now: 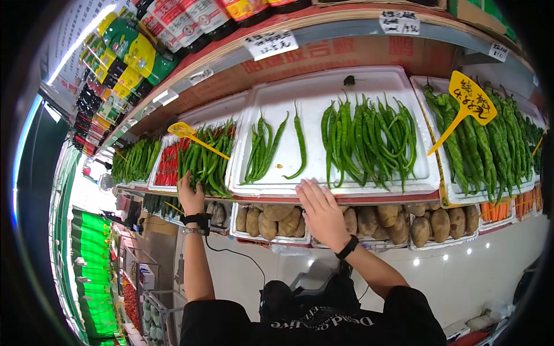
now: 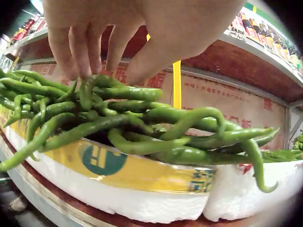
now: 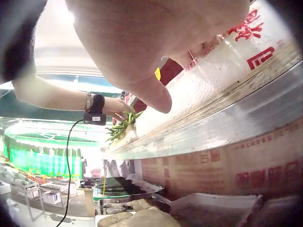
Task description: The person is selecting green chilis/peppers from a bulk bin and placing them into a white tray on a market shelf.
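My left hand is at the front of the left box, over a heap of long green chili peppers. In the left wrist view its fingers point down onto the top peppers, with the thumb set apart from them. My right hand lies with fingers extended against the front rim of the white foam tray. Inside that tray are a small group of green chilies, a single chili and a larger row of chilies, laid roughly parallel.
Red chilies share the left box. Potatoes fill trays on the shelf below. Yellow price tags stand among the produce, with wrinkled green peppers at right. Bottles line the upper shelf. A cable hangs from my left wrist.
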`<action>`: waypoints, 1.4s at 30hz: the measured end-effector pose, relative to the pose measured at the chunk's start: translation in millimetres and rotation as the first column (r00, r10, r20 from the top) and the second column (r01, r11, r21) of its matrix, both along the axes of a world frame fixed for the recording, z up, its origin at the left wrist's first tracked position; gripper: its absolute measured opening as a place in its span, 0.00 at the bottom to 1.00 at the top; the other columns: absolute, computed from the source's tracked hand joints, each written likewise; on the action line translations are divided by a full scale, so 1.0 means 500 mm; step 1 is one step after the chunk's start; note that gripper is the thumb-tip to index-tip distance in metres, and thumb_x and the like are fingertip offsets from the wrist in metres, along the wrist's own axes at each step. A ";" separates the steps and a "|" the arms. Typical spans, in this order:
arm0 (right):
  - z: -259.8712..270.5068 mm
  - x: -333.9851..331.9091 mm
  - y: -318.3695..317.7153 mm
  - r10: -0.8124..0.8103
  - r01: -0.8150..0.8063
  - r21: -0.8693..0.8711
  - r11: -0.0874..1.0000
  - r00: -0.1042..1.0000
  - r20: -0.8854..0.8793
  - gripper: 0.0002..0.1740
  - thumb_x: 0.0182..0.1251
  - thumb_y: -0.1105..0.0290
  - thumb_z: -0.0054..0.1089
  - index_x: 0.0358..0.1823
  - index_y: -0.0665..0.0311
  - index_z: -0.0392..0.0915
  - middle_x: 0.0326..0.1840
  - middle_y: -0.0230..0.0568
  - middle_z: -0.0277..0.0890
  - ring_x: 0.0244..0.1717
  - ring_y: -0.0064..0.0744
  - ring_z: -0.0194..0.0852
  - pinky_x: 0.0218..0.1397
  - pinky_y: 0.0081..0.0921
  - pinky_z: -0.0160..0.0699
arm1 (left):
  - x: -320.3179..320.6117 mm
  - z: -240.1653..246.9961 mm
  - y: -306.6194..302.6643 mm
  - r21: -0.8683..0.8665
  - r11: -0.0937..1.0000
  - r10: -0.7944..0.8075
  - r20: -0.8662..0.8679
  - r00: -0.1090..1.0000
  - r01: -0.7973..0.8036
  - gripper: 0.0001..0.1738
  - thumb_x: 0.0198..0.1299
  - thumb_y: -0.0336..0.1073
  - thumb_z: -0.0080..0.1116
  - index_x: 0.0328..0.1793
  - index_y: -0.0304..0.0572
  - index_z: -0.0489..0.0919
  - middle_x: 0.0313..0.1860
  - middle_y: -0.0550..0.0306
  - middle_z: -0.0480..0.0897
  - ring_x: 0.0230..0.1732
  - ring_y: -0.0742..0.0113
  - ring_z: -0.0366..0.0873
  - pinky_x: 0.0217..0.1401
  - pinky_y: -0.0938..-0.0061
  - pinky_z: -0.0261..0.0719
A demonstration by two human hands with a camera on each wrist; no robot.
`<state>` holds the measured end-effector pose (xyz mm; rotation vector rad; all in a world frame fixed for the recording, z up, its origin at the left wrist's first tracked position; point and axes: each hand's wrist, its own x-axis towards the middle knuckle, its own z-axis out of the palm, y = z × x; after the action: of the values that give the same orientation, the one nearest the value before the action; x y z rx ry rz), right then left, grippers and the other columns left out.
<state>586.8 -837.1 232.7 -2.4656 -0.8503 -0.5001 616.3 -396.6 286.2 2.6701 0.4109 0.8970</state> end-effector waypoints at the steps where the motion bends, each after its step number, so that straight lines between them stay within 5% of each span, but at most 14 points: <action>1: 0.000 0.000 -0.004 0.006 -0.006 -0.002 1.000 1.000 0.006 0.42 0.69 0.66 0.62 0.84 0.65 0.62 0.87 0.45 0.61 0.88 0.41 0.54 0.90 0.40 0.50 | -0.003 0.001 -0.011 0.063 0.998 0.011 0.027 1.000 -0.013 0.29 0.66 0.27 0.65 0.74 0.38 0.79 0.60 0.42 0.82 0.59 0.40 0.80 0.66 0.51 0.77; 4: -0.011 0.003 -0.004 0.024 -0.024 0.019 1.000 1.000 0.009 0.40 0.71 0.68 0.57 0.85 0.66 0.62 0.88 0.45 0.60 0.89 0.40 0.54 0.90 0.39 0.51 | -0.006 -0.003 -0.079 0.276 0.961 -0.044 0.204 0.978 -0.014 0.24 0.65 0.25 0.63 0.69 0.38 0.81 0.63 0.41 0.80 0.62 0.38 0.78 0.68 0.49 0.74; 6: -0.022 0.007 -0.003 0.011 -0.010 -0.022 1.000 0.999 0.053 0.40 0.70 0.69 0.57 0.85 0.66 0.61 0.88 0.45 0.60 0.89 0.40 0.54 0.90 0.39 0.51 | -0.017 0.024 -0.208 0.198 0.968 -0.201 0.240 0.950 0.155 0.17 0.62 0.22 0.59 0.58 0.35 0.81 0.57 0.40 0.83 0.60 0.37 0.79 0.68 0.49 0.74; 10: -0.020 0.012 -0.001 0.000 0.002 -0.029 1.000 0.999 0.052 0.41 0.68 0.70 0.56 0.85 0.66 0.61 0.88 0.44 0.60 0.89 0.40 0.54 0.90 0.39 0.51 | -0.040 -0.028 -0.331 0.268 0.836 -0.478 -0.070 0.875 0.478 0.16 0.63 0.26 0.62 0.57 0.44 0.85 0.56 0.51 0.86 0.57 0.44 0.81 0.62 0.54 0.77; 17: -0.004 0.009 -0.006 0.029 -0.027 -0.122 0.992 1.000 0.011 0.43 0.70 0.65 0.61 0.86 0.64 0.60 0.89 0.43 0.59 0.89 0.39 0.53 0.91 0.41 0.48 | -0.075 -0.062 -0.364 0.114 0.909 -0.406 0.023 0.914 0.401 0.17 0.65 0.26 0.65 0.60 0.43 0.86 0.56 0.49 0.85 0.61 0.45 0.80 0.65 0.53 0.77; 22: -0.005 0.005 0.001 0.017 -0.016 -0.108 0.994 1.000 0.006 0.44 0.69 0.66 0.62 0.86 0.63 0.60 0.89 0.43 0.57 0.90 0.39 0.52 0.91 0.41 0.46 | -0.074 -0.062 -0.361 0.169 0.926 -0.344 0.019 0.939 0.336 0.16 0.62 0.28 0.71 0.56 0.48 0.88 0.53 0.51 0.87 0.58 0.46 0.84 0.62 0.56 0.82; 37: -0.008 0.004 0.029 -0.078 0.081 -0.107 0.991 0.996 0.032 0.42 0.65 0.66 0.64 0.82 0.63 0.66 0.85 0.44 0.63 0.88 0.42 0.56 0.90 0.46 0.47 | -0.051 -0.055 -0.313 0.165 0.885 -0.443 0.009 0.897 0.435 0.15 0.59 0.34 0.75 0.53 0.52 0.92 0.46 0.59 0.89 0.50 0.53 0.86 0.54 0.59 0.84; 42: 0.001 0.014 0.052 -0.106 0.106 -0.094 0.990 0.994 0.003 0.38 0.63 0.70 0.70 0.76 0.65 0.68 0.82 0.52 0.66 0.87 0.50 0.56 0.89 0.52 0.50 | -0.049 -0.066 -0.297 0.101 0.887 -0.457 0.048 0.888 0.450 0.15 0.58 0.34 0.75 0.53 0.54 0.92 0.46 0.60 0.89 0.49 0.54 0.87 0.54 0.60 0.84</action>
<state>593.7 -811.0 233.0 -2.6078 -0.7610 -0.5045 591.7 -545.4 253.2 2.6263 -0.2739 0.8686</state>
